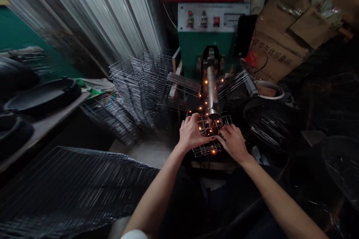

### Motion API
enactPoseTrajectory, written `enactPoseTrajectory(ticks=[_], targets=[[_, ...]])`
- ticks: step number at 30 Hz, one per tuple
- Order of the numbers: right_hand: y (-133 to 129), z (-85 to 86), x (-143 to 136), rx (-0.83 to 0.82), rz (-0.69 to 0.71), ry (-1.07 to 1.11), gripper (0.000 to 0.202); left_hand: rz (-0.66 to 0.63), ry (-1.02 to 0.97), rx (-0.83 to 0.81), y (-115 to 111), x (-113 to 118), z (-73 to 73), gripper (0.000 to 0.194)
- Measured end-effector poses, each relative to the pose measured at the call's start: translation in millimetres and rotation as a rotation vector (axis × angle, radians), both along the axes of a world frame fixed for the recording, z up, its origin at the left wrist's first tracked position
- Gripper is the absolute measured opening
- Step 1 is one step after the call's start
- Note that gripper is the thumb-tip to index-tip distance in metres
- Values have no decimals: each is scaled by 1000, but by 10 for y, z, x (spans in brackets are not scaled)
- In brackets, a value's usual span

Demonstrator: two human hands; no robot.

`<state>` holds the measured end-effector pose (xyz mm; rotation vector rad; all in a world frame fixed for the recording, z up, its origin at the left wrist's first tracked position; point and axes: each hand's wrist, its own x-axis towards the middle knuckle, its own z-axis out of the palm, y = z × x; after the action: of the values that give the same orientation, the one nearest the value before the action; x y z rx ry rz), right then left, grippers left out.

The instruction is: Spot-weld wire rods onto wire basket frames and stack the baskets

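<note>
My left hand (192,133) grips the left side of a small metal wire grid (202,151), its thumb stretched toward the middle. On the opposite side my right hand (233,141) is closed on the same grid, its fingertips near the left thumb. Just above the grid's middle stands the thick cylindrical electrode arm (212,87) of a spot welding machine (207,39). Orange sparks fly around its tip and between my hands. The exact contact of the tip with the wires is too small to make out.
Stacked wire racks (140,86) stand left of the machine, and a larger pile of wire panels (75,186) lies at lower left. Loose wires rest in a dark basin (269,123) on the right. A cardboard box (280,41) leans behind. Black pans (42,95) sit on the left bench.
</note>
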<state>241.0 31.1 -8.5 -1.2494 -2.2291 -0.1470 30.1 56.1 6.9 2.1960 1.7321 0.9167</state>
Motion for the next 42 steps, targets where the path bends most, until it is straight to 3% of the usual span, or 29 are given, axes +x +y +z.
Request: enactPoseTrajectory(ticks=[6, 10, 14, 16, 19, 22, 25, 28, 33, 36, 39, 42], targets=[[199, 64, 48, 3, 4, -58, 3, 27, 21, -58, 189, -33, 45, 95], [311, 81, 18, -20, 55, 2, 11, 10, 7, -82, 302, -25, 98, 94], [204, 129, 137, -85, 116, 202, 16, -85, -65, -46, 303, -203, -6, 116], [84, 139, 290, -163, 113, 355, 16, -156, -154, -31, 269, -388, -235, 136], [-105, 77, 530, -372, 67, 654, 17, -204, -418, -152, 192, -620, -805, 158], [-246, -32, 624, -573, 3, 1034, 26, -243, -713, -388, 138, -652, -1361, 151], [-362, -48, 556, -655, -43, 1285, 41, -236, -801, -450, 115, -595, -1589, 135], [-511, 75, 472, -742, -64, 1376, 48, -204, -758, -410, 10, -635, -1510, 131], [-797, 306, 472, -982, -33, 1306, 48, -288, -424, -354, -457, -747, -1134, 118], [-864, 368, 452, -1126, 81, 1196, 39, -295, -241, -336, -641, -584, -839, 123], [-805, 397, 380, -1218, 315, 1002, 35, -236, -56, -318, -641, -313, -558, 133], [-677, 361, 277, -1112, 444, 641, 27, -232, 86, -231, -596, -106, -353, 134]])
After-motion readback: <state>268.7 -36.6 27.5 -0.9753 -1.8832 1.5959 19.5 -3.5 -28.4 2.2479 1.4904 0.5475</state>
